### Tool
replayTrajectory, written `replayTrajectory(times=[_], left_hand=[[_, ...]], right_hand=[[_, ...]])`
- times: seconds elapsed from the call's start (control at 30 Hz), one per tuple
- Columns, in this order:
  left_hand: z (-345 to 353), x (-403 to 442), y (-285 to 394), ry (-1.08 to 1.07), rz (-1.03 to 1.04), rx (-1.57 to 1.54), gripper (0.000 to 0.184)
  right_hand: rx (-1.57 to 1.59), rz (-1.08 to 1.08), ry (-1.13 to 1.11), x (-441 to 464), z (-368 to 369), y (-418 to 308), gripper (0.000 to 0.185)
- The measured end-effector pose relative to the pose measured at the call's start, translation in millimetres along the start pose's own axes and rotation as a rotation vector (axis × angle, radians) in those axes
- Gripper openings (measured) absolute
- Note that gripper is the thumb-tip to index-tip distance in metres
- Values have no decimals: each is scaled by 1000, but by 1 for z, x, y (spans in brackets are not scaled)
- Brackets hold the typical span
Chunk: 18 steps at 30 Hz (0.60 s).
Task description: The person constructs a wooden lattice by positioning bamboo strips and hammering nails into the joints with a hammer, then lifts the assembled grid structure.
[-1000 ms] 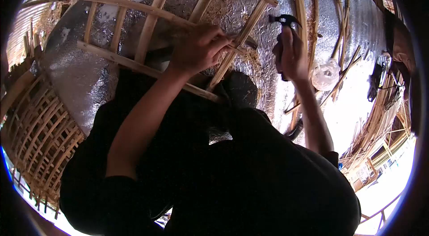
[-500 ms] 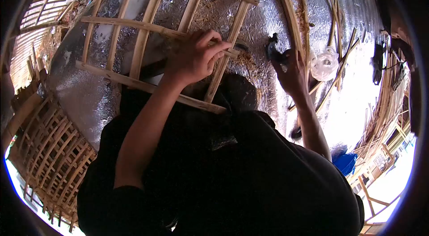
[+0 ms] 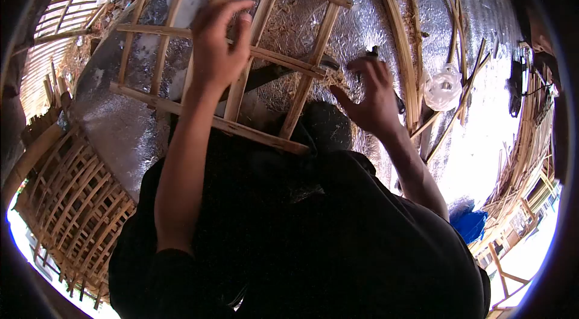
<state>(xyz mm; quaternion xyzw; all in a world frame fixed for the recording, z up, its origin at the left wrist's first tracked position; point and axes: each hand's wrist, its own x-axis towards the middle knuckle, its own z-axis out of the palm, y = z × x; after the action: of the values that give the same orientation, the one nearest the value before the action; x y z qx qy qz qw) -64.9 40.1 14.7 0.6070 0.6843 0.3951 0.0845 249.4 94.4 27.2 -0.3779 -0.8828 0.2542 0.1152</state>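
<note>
A lattice of split bamboo slats lies in front of my knees, over a silvery foil sheet. Above its left-middle part is my left hand, with thumb and fingers apart and nothing between them. To the right of the lattice, my right hand has its fingers spread and thumb out. A small black object shows just beyond its fingertips, mostly hidden, so its kind is unclear. Under the slats runs a long dark object, partly covered by them.
A clear, crumpled plastic bag or cup is to the right, among loose bamboo strips. A blue plastic bag is at lower right. Woven bamboo panels stand at left. Straw-like shavings are scattered on the foil sheet.
My left hand has left the slat crossing and moved left and away from me. My right hand has let go of the black object, shifted left, and spread its fingers.
</note>
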Motion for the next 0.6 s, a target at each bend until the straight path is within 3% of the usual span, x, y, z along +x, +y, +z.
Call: replayTrajectory(times=[0.07,0.23,0.37,0.47,0.6], left_hand=[[-9,1,-14,19,-148,-43,24],[-32,6,-24,72,-224,61,26],[-33,0,-22,8,-365,89,22],[-29,-13,-42,-63,-330,225,28],[-27,-27,-56,-43,-443,425,39]], right_hand=[[50,-42,-37,7,21,-2,39],[78,-41,-63,16,33,-7,33],[104,-58,-34,16,32,-7,36],[144,-60,-7,21,24,-12,40],[189,-28,-107,23,26,2,45]])
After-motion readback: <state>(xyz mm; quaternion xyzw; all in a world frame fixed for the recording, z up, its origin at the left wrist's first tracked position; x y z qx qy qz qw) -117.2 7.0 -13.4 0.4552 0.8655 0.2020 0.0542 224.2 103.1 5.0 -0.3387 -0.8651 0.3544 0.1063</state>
